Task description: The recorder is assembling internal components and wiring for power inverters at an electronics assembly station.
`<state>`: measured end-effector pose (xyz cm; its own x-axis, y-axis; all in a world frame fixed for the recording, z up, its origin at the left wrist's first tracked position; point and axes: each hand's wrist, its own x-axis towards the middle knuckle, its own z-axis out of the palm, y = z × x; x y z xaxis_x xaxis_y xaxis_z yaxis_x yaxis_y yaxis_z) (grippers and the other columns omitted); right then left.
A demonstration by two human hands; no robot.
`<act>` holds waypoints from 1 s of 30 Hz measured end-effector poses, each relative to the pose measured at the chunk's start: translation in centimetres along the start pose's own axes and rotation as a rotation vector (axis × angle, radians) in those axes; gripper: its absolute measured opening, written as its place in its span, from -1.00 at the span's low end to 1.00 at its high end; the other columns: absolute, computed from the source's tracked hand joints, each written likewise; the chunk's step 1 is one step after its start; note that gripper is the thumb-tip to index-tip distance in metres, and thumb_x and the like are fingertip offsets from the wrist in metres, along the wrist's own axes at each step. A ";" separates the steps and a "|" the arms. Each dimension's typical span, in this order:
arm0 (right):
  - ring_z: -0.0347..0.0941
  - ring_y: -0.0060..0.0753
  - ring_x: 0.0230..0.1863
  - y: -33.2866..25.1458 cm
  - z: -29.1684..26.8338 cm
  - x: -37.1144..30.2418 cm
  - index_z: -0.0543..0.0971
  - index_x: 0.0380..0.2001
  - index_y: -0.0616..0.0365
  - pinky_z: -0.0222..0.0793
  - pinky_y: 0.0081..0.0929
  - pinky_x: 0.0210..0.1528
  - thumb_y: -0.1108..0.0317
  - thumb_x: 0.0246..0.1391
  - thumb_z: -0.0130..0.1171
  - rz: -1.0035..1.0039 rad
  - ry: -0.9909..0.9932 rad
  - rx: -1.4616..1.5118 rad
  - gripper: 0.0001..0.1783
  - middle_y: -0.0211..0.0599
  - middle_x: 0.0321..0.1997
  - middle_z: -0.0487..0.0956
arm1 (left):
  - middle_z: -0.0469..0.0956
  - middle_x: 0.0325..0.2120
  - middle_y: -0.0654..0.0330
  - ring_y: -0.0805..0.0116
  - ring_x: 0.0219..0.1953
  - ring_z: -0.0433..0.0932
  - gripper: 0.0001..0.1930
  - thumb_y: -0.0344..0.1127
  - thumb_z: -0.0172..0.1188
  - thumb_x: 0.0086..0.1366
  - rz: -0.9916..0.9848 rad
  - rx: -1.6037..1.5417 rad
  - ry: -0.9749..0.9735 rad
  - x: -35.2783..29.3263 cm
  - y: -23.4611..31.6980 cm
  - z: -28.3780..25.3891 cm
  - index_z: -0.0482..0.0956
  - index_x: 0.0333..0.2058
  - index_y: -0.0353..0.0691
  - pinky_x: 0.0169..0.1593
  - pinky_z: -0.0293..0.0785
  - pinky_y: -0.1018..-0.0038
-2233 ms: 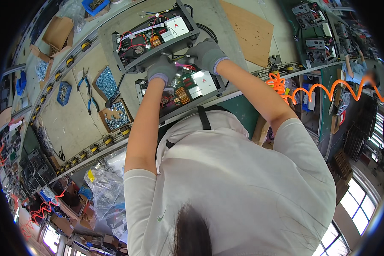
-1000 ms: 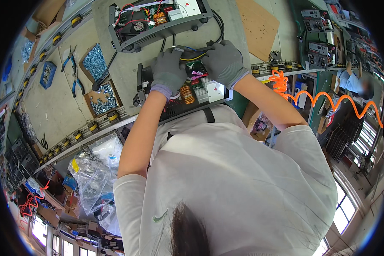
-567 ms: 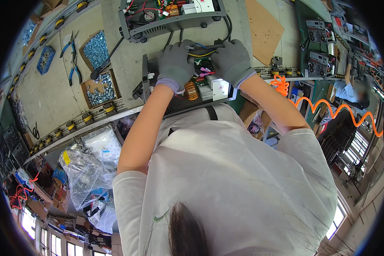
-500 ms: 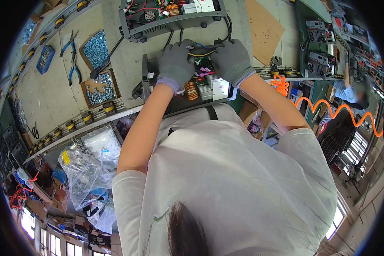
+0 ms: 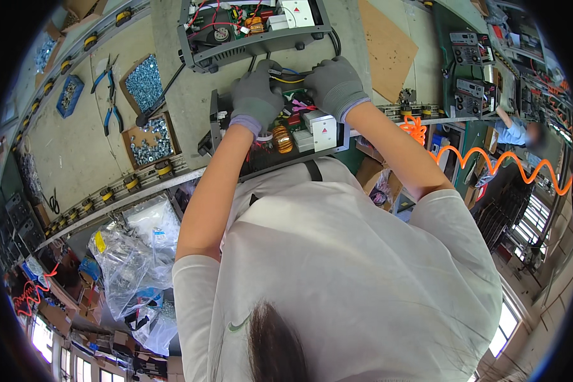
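Note:
An open electronics chassis point(image 5: 291, 160) with a dark frame lies in front of me, a copper coil point(image 5: 282, 139), a silver heat sink point(image 5: 323, 130) and pink connectors in it. Over its far side both my hands, in grey gloves, are at a short run of yellow and blue wires point(image 5: 290, 80). My left hand point(image 5: 256, 97) has its fingers curled on the left end of these wires. From the right, my right hand point(image 5: 338, 87) pinches the other end. The gloves hide the wire ends and what they join to.
A second open chassis point(image 5: 256, 46) stands just beyond. To the left lie two pliers point(image 5: 111, 95), a blue parts tray point(image 5: 69, 97) and cardboard boxes of small metal parts point(image 5: 150, 139). A cardboard sheet point(image 5: 386, 54) and a coiled orange air hose point(image 5: 489, 167) are at right. Another person point(image 5: 519, 132) is far right.
The view has shifted slightly. My right hand has come a little nearer to my left, and both remain at the wires. The chassis stays in place.

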<state>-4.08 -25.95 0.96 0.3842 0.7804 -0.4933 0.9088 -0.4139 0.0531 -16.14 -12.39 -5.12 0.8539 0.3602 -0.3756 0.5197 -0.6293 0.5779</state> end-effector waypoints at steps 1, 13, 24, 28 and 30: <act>0.55 -0.31 -0.08 0.2 0.1 0.1 0.71 -0.35 -0.14 0.33 -0.26 0.06 0.18 0.03 0.26 -0.004 0.089 0.076 -0.86 -0.39 -0.36 0.65 | 0.64 -0.17 0.12 0.03 0.02 0.57 -0.52 -0.26 0.26 0.18 -0.057 0.010 0.013 0.5 -0.1 0.0 0.42 0.10 0.08 0.16 0.32 0.12; 0.51 -0.28 0.05 0.8 2.3 4.9 0.70 -0.18 -0.10 0.31 -0.23 0.07 0.25 0.05 0.25 0.172 0.206 0.045 -0.76 -0.37 -0.11 0.63 | 0.64 -0.03 0.01 -0.01 0.07 0.58 -0.53 -0.05 0.18 0.30 -0.080 -0.028 -0.049 5.8 -4.3 1.1 0.46 0.16 0.02 0.17 0.38 0.15; 0.53 -0.23 0.00 2.3 2.9 4.2 0.66 -0.20 -0.12 0.33 -0.17 0.07 0.18 0.15 0.17 0.175 0.314 0.278 -0.81 -0.36 -0.15 0.63 | 0.67 -0.14 0.05 0.01 -0.01 0.62 -0.61 0.01 0.20 0.31 -0.016 -0.142 -0.086 5.5 -2.7 0.4 0.56 0.08 0.11 0.09 0.45 0.17; 0.54 -0.22 -0.02 1.6 2.9 4.9 0.64 -0.24 -0.10 0.34 -0.14 0.06 0.10 0.17 0.19 0.329 0.308 0.298 -0.80 -0.35 -0.16 0.64 | 0.67 -0.17 0.08 0.03 -0.07 0.63 -0.66 -0.07 0.19 0.29 0.063 0.064 0.042 3.6 -1.7 -0.1 0.61 0.02 0.11 0.03 0.46 0.14; 0.54 -0.21 -0.01 1.7 2.5 5.1 0.64 -0.25 -0.09 0.33 -0.15 0.07 0.07 0.16 0.20 0.318 0.259 0.325 -0.78 -0.34 -0.15 0.64 | 0.65 -0.14 0.07 -0.01 -0.06 0.61 -0.75 -0.18 0.21 0.29 0.122 0.074 0.179 2.5 -1.1 -0.1 0.67 -0.08 0.03 0.04 0.50 0.13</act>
<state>-0.93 -23.84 -3.63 0.6982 0.6655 -0.2638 0.6590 -0.7415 -0.1265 -14.53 -10.75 -6.62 0.9052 0.3904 -0.1677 0.4141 -0.7221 0.5542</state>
